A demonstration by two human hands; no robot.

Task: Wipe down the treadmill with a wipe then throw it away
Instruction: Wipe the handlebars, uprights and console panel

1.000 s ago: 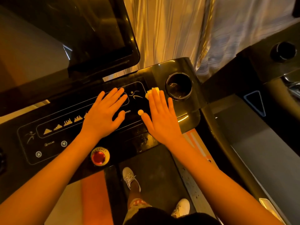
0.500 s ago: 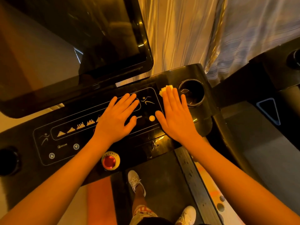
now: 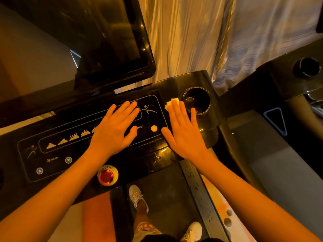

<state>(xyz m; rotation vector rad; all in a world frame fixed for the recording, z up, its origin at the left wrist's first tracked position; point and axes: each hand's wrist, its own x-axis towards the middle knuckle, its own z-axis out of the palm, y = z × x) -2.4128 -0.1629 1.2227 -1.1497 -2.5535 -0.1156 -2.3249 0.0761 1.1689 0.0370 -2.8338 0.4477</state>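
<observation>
Stands on the dark belt of the treadmill, white shoes down below the near edge of the console. Presses the right hand flat on the console's right end, fingers straight and close together, little finger over the rim of the cup holder, thumb splayed toward the round lit button. Pins the pale yellow wipe under those fingertips, with a crumpled corner poking out past them, just beside the cup holder near the console's far right corner. Rests the left hand flat on the middle of the console, fingers straight, gripping nothing, covering part of the row of bar icons. Near the console's front edge, a red emergency button; along the far edge, the tilted dark screen; beyond it, a striped curtain
</observation>
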